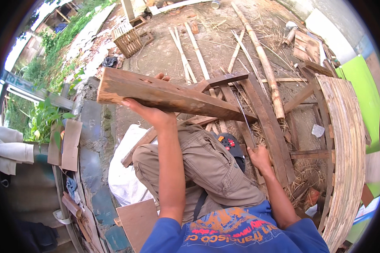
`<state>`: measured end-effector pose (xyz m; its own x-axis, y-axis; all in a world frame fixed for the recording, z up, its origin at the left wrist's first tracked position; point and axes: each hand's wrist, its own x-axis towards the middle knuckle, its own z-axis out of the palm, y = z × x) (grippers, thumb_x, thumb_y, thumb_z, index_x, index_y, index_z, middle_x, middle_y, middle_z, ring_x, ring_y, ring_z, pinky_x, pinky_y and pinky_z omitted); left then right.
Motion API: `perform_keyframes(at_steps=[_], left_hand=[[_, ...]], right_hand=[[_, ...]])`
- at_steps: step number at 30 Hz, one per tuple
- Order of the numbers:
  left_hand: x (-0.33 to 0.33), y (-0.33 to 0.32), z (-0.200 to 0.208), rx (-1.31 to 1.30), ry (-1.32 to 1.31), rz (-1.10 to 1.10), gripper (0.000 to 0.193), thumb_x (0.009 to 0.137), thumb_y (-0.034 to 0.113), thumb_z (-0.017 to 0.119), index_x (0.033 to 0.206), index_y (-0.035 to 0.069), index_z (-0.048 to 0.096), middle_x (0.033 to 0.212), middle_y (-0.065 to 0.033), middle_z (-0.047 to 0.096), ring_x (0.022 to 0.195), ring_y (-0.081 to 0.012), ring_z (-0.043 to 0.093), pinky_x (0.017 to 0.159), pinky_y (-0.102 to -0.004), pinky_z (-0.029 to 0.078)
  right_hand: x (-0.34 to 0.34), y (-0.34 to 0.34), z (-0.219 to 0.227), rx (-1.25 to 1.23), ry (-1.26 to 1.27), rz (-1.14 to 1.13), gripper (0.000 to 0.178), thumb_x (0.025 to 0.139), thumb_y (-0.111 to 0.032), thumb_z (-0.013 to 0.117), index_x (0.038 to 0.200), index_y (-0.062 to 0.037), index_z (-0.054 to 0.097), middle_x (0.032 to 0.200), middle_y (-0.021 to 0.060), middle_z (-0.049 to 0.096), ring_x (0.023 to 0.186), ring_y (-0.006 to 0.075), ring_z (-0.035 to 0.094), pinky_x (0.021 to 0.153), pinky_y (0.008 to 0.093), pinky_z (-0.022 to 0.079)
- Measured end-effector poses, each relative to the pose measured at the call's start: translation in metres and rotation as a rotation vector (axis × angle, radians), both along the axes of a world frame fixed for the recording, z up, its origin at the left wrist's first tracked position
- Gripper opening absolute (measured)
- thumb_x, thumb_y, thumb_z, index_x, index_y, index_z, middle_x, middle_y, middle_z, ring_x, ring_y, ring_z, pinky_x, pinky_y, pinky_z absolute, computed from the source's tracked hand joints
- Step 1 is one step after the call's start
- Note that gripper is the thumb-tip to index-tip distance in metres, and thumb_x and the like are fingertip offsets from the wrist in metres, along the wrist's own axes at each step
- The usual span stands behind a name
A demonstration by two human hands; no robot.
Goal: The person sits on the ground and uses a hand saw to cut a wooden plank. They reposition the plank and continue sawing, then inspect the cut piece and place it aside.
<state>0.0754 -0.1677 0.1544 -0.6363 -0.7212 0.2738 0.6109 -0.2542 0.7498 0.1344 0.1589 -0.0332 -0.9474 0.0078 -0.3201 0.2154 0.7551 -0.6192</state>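
A thick brown wooden beam (169, 92) slants across the middle, its cut end toward the upper left. My left hand (154, 114) grips it from below near that end, with fingertips showing over the far side. In my right hand (259, 157) is a long-bladed knife (245, 118), its thin blade seen nearly edge-on and pointing away from me. The blade passes close by the beam's narrow right end; whether they touch I cannot tell. Beneath that end lie dark timber pieces (268, 126), joined at an angle.
A slatted bamboo panel (344, 160) stands along my right. Several bamboo poles (257, 55) lie on the dirt ahead. To the left runs a broken concrete wall (90, 147), beside a white sack (128, 168). A slatted crate (127, 41) sits farther off.
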Motion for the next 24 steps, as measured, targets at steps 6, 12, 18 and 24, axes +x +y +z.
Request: perform_keyframes(at_steps=[6, 12, 18, 24], left_hand=[[-0.013, 0.003, 0.001, -0.063, -0.054, 0.113, 0.114, 0.079, 0.095, 0.030, 0.149, 0.007, 0.029, 0.117, -0.0226, 0.062, 0.102, -0.0308, 0.066, 0.091, -0.0457, 0.054], [-0.020, 0.008, 0.031, -0.093, -0.100, 0.258, 0.092, 0.093, 0.080, 0.043, 0.151, 0.010, 0.034, 0.129, -0.0152, 0.059, 0.114, -0.0317, 0.061, 0.104, -0.0448, 0.047], [-0.022, 0.006, 0.051, -0.011, -0.081, -0.025, 0.079, 0.097, 0.060, 0.060, 0.155, 0.015, 0.032, 0.149, -0.0105, 0.044, 0.136, -0.0287, 0.044, 0.114, -0.0468, 0.036], [-0.021, 0.010, 0.035, -0.027, -0.030, 0.158, 0.086, 0.098, 0.071, 0.043, 0.162, 0.018, 0.018, 0.160, -0.0114, 0.030, 0.144, -0.0292, 0.035, 0.117, -0.0499, 0.033]], right_hand=[[0.002, -0.026, 0.010, -0.166, 0.104, 0.041, 0.051, 0.089, -0.043, 0.073, 0.089, 0.0081, 0.068, 0.076, 0.0295, 0.068, 0.076, 0.0464, 0.069, 0.066, 0.0501, 0.052], [0.005, -0.033, 0.042, -0.275, 0.162, 0.076, 0.052, 0.092, -0.046, 0.071, 0.083, 0.0049, 0.066, 0.062, 0.0240, 0.063, 0.060, 0.0413, 0.066, 0.057, 0.0466, 0.048], [0.027, -0.039, 0.096, -0.423, 0.110, 0.183, 0.056, 0.098, -0.053, 0.059, 0.087, 0.0012, 0.064, 0.060, 0.0231, 0.061, 0.059, 0.0421, 0.066, 0.056, 0.0472, 0.049], [0.038, -0.048, 0.120, -0.468, 0.221, 0.298, 0.055, 0.100, -0.051, 0.055, 0.085, 0.0007, 0.063, 0.058, 0.0236, 0.059, 0.060, 0.0437, 0.065, 0.056, 0.0489, 0.048]])
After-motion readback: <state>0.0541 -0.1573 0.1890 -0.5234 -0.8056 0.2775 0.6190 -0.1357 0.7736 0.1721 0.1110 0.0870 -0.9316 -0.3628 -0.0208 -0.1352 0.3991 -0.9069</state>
